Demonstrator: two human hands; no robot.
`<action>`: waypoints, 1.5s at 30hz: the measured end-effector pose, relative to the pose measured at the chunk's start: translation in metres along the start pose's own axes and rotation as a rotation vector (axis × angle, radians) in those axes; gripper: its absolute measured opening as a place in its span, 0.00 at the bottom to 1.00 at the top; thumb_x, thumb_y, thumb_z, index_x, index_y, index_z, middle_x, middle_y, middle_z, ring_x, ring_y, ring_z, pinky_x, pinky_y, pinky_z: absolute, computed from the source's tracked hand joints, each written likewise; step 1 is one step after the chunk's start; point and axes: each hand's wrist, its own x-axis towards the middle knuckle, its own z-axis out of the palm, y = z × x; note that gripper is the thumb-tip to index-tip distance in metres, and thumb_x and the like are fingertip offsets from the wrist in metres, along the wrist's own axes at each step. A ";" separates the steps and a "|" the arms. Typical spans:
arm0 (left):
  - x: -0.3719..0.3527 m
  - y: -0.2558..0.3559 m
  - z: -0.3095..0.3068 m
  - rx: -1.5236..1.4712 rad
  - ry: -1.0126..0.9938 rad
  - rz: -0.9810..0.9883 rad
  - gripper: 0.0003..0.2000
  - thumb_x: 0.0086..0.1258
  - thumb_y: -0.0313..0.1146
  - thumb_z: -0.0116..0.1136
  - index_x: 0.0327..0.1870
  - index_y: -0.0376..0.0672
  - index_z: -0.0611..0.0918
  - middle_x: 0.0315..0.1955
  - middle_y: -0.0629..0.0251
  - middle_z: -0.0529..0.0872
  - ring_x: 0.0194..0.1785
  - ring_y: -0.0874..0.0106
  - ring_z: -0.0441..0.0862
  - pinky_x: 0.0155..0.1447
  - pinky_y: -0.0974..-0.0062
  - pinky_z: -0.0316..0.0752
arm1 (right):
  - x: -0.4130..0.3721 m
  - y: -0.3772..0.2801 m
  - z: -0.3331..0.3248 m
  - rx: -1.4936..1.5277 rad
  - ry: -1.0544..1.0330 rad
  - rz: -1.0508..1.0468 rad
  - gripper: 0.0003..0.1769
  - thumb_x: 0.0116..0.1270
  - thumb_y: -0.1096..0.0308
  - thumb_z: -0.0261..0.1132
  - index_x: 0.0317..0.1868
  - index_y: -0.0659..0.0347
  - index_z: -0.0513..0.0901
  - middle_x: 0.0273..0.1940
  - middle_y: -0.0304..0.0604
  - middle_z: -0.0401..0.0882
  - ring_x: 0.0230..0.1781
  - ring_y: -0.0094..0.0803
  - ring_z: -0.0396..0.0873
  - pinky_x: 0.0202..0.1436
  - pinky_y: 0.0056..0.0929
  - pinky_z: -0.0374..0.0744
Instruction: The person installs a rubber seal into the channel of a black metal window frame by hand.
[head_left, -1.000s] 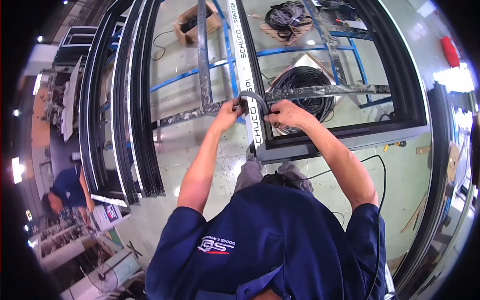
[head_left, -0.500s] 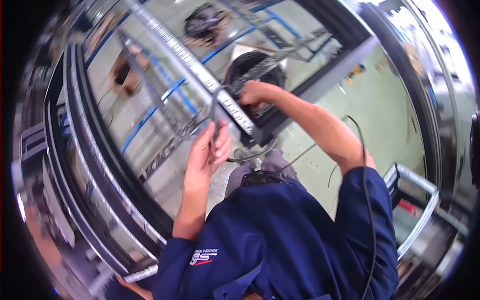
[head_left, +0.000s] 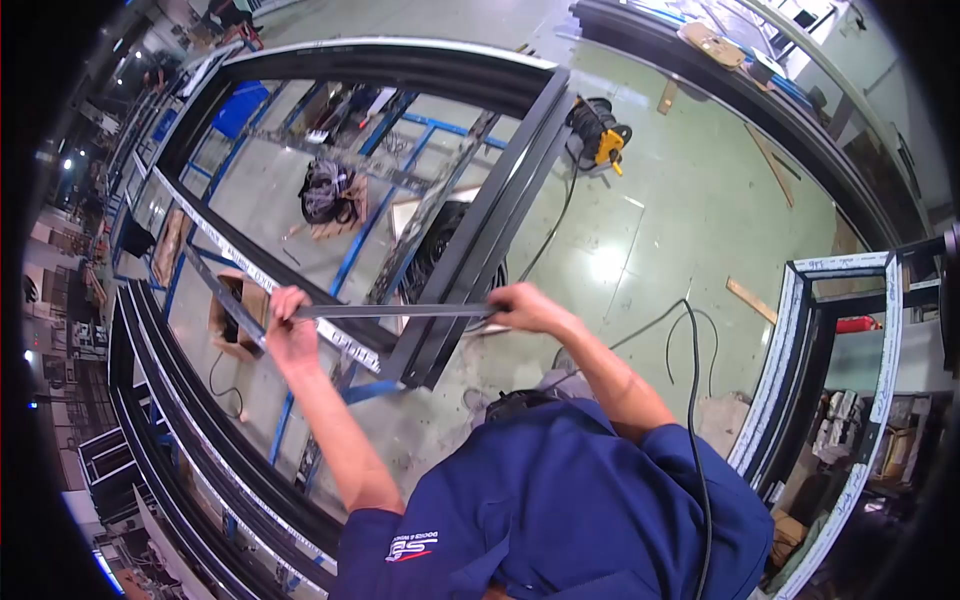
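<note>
A dark grey flexible seal strip (head_left: 400, 311) is pulled straight between my two hands, above the near corner of a large black door or window frame (head_left: 490, 215). Its left end is pinched in the raised fingers of my left hand (head_left: 291, 325), by the frame's labelled edge. My right hand (head_left: 528, 308) is closed round the other end, just right of the frame's near corner. Below, partly hidden by the frame, lies a coil of black strip (head_left: 440, 245).
Blue stand bars (head_left: 358, 235) support the frame. A black and yellow cable reel (head_left: 598, 135) sits on the floor. More black profiles (head_left: 190, 430) stand at left, and a white-taped frame (head_left: 780, 380) at right. A black cord (head_left: 697, 450) hangs over my right side.
My hands have moved apart, and the strip that curved between them is now straight. My left hand has shifted left. The view has swung, showing more of the frame and floor.
</note>
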 end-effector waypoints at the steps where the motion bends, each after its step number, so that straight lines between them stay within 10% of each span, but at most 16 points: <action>1: 0.008 0.014 -0.008 0.099 0.003 0.058 0.08 0.72 0.16 0.46 0.32 0.38 0.68 0.27 0.66 0.66 0.31 0.71 0.64 0.40 0.72 0.65 | -0.009 0.024 -0.036 -0.057 0.144 0.252 0.17 0.53 0.61 0.73 0.42 0.59 0.89 0.34 0.49 0.87 0.34 0.40 0.85 0.43 0.39 0.82; 5: 0.046 0.090 -0.080 0.265 0.237 0.397 0.06 0.74 0.20 0.44 0.33 0.36 0.71 0.28 0.63 0.69 0.34 0.67 0.70 0.44 0.67 0.71 | -0.011 0.108 -0.149 -0.332 0.663 0.295 0.15 0.55 0.59 0.73 0.39 0.58 0.88 0.37 0.47 0.89 0.41 0.45 0.87 0.47 0.40 0.84; 9: 0.073 0.031 -0.070 0.323 0.287 0.697 0.15 0.79 0.34 0.47 0.52 0.28 0.76 0.48 0.45 0.83 0.56 0.54 0.82 0.63 0.57 0.78 | 0.025 0.029 -0.251 -0.215 0.832 -0.099 0.14 0.63 0.58 0.74 0.43 0.57 0.89 0.36 0.47 0.85 0.38 0.44 0.84 0.44 0.40 0.80; 11: 0.075 0.037 -0.114 0.532 0.154 0.158 0.35 0.78 0.60 0.52 0.64 0.30 0.73 0.61 0.40 0.79 0.67 0.53 0.76 0.68 0.50 0.75 | 0.047 -0.050 -0.278 -0.192 0.780 -0.336 0.12 0.64 0.59 0.73 0.43 0.56 0.90 0.36 0.46 0.84 0.38 0.46 0.83 0.44 0.41 0.80; 13: 0.069 -0.101 -0.075 0.899 0.603 0.091 0.43 0.73 0.69 0.53 0.66 0.30 0.72 0.62 0.47 0.78 0.69 0.54 0.73 0.75 0.50 0.66 | 0.072 -0.107 -0.283 -0.362 0.663 -0.533 0.11 0.63 0.60 0.71 0.42 0.54 0.90 0.36 0.45 0.84 0.41 0.46 0.84 0.46 0.43 0.83; 17: 0.079 -0.291 -0.026 1.196 -0.039 -0.103 0.48 0.75 0.72 0.43 0.80 0.36 0.60 0.79 0.55 0.64 0.84 0.64 0.56 0.84 0.54 0.47 | 0.104 -0.158 -0.251 -0.563 0.145 -0.794 0.09 0.61 0.67 0.67 0.41 0.57 0.87 0.34 0.47 0.81 0.39 0.48 0.84 0.43 0.47 0.83; 22: 0.161 -0.298 0.024 0.914 -0.101 0.209 0.27 0.84 0.54 0.44 0.59 0.34 0.80 0.74 0.47 0.71 0.80 0.53 0.63 0.82 0.49 0.57 | 0.130 -0.148 -0.287 -0.342 0.014 -0.527 0.34 0.59 0.71 0.65 0.69 0.51 0.73 0.45 0.58 0.87 0.45 0.56 0.86 0.50 0.49 0.84; 25: 0.196 -0.238 0.059 0.881 -0.238 0.389 0.23 0.87 0.47 0.41 0.48 0.34 0.82 0.69 0.40 0.75 0.74 0.47 0.72 0.77 0.47 0.68 | 0.170 -0.083 -0.371 -0.312 0.421 -0.497 0.25 0.57 0.72 0.68 0.58 0.54 0.83 0.29 0.51 0.84 0.34 0.42 0.87 0.40 0.43 0.83; 26: 0.204 -0.210 0.066 0.925 -0.239 0.481 0.23 0.87 0.47 0.41 0.47 0.35 0.82 0.68 0.38 0.76 0.74 0.47 0.72 0.76 0.47 0.70 | 0.169 -0.079 -0.411 -0.311 0.403 -0.187 0.19 0.57 0.74 0.68 0.51 0.57 0.86 0.25 0.47 0.82 0.29 0.35 0.84 0.38 0.37 0.82; 32: 0.249 -0.061 0.062 0.917 -0.121 0.624 0.23 0.86 0.51 0.42 0.47 0.40 0.81 0.64 0.46 0.81 0.67 0.56 0.80 0.68 0.57 0.77 | 0.233 0.113 -0.594 -0.242 1.019 -0.154 0.11 0.64 0.64 0.72 0.41 0.63 0.88 0.27 0.46 0.84 0.26 0.32 0.81 0.32 0.35 0.78; 38: 0.300 0.008 -0.023 0.940 0.233 0.593 0.29 0.84 0.62 0.38 0.51 0.42 0.81 0.57 0.56 0.85 0.50 0.71 0.85 0.43 0.73 0.77 | 0.318 0.124 -0.628 -0.100 0.720 0.121 0.13 0.75 0.65 0.62 0.39 0.66 0.87 0.23 0.33 0.73 0.26 0.23 0.73 0.30 0.26 0.72; 41: 0.324 -0.073 -0.114 1.752 0.871 0.082 0.29 0.80 0.59 0.52 0.58 0.38 0.84 0.41 0.59 0.89 0.39 0.72 0.87 0.43 0.72 0.83 | 0.383 0.068 -0.597 -0.266 0.752 -0.348 0.10 0.72 0.68 0.64 0.36 0.66 0.86 0.21 0.33 0.75 0.26 0.22 0.72 0.33 0.28 0.73; 43: 0.342 -0.199 -0.079 2.211 0.320 -0.040 0.39 0.66 0.42 0.74 0.78 0.45 0.70 0.47 0.55 0.92 0.47 0.69 0.89 0.58 0.69 0.81 | 0.418 0.046 -0.560 -0.117 0.558 -0.363 0.05 0.68 0.72 0.67 0.36 0.65 0.86 0.22 0.35 0.77 0.28 0.21 0.71 0.33 0.28 0.72; 45: 0.374 -0.305 -0.005 2.002 0.108 0.033 0.49 0.62 0.32 0.76 0.83 0.42 0.57 0.62 0.50 0.84 0.47 0.72 0.87 0.52 0.70 0.83 | 0.410 -0.014 -0.527 -0.195 0.349 -0.229 0.03 0.61 0.74 0.71 0.35 0.64 0.87 0.24 0.40 0.82 0.29 0.25 0.78 0.34 0.31 0.75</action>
